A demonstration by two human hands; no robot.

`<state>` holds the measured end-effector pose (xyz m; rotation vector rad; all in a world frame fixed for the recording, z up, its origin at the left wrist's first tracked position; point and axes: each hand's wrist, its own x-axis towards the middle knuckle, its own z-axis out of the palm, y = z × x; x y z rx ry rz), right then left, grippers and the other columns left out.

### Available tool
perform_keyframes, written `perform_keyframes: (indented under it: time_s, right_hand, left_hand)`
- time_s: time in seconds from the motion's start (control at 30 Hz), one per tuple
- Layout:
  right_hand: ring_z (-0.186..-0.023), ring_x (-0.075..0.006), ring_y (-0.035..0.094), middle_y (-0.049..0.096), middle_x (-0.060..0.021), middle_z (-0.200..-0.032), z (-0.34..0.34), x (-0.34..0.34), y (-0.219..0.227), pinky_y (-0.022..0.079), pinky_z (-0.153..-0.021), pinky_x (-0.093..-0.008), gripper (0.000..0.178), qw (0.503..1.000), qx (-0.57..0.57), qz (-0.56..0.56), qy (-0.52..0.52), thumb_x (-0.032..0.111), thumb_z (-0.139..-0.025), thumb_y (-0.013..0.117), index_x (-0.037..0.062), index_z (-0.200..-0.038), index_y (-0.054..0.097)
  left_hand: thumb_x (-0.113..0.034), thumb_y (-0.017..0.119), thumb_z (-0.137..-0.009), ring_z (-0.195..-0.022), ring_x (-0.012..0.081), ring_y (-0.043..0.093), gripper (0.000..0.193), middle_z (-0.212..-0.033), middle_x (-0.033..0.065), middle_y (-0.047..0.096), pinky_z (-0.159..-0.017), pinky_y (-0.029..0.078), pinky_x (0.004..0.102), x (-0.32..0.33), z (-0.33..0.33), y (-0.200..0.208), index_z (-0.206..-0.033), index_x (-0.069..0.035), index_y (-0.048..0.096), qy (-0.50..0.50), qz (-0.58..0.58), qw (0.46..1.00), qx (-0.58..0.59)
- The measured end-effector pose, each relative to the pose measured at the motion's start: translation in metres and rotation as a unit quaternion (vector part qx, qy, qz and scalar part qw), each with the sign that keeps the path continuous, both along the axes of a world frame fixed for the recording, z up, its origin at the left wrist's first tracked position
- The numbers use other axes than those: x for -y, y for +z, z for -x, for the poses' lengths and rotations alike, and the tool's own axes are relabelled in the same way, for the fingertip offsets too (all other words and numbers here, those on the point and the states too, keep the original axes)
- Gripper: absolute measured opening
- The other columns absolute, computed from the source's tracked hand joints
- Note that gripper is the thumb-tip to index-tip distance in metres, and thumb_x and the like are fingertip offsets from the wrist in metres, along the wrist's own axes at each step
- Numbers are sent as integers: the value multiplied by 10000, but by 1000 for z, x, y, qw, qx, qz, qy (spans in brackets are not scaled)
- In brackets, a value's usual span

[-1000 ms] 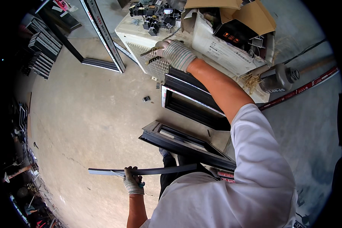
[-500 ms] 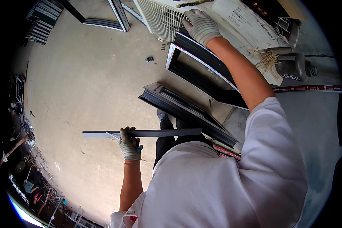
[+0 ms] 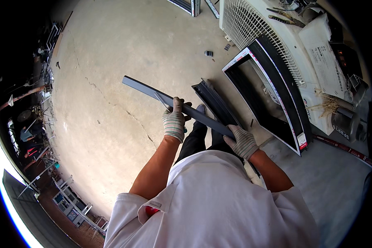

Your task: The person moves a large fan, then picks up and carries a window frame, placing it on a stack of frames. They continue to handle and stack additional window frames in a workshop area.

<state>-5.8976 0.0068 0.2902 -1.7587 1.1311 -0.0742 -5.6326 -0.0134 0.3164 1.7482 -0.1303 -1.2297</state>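
Observation:
A straight dark grey frame profile (image 3: 144, 87) slants across in front of me, its free end toward the upper left. My left hand (image 3: 173, 122), in a striped work glove, is closed around its middle. The same hand also has a thin shiny metal shaft (image 3: 161, 99) with a bit of teal below the fingers; it looks like a screwdriver, mostly hidden by the glove. At the profile's near right end, my right hand (image 3: 243, 142), gloved too, pinches it between thumb and fingers. Just beyond that hand stands a black frame section (image 3: 219, 99), partly covered by the profile.
A black window frame (image 3: 260, 109) leans against a cream grilled unit (image 3: 246, 25) on the right. Pliers (image 3: 283, 17) and a cardboard sheet (image 3: 322, 58) lie on top of that unit. A small dark piece (image 3: 208, 53) sits on the concrete floor. Scrap and racks line the left.
My right hand has come down from the grilled unit and taken hold of the profile's right end. The profile has tilted, its left end now higher. The view has turned.

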Motion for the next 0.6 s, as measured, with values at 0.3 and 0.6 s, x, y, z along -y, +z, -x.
perform_keyframes:
  time_s: [0.3,0.6]
  right_hand:
    - [-444,-64,391,464,13,-574,13,26,36,330,-411,-242,474,826,210,-514,-98,526,-919,561,53,-903,566]
    - [-366,-63,381,461,0,-487,3,28,62,298,-353,-217,680,799,220,-554,-84,699,-870,477,29,-895,595]
  left_hand:
    - [-339,622,-938,-564,85,505,304,-870,28,678,-581,515,298,7,1,18,-1025,-49,643,-59,68,996,-18]
    - [-259,707,-885,-700,128,582,239,-857,12,627,-614,521,303,8,-9,28,-975,-51,631,-36,49,997,-42]
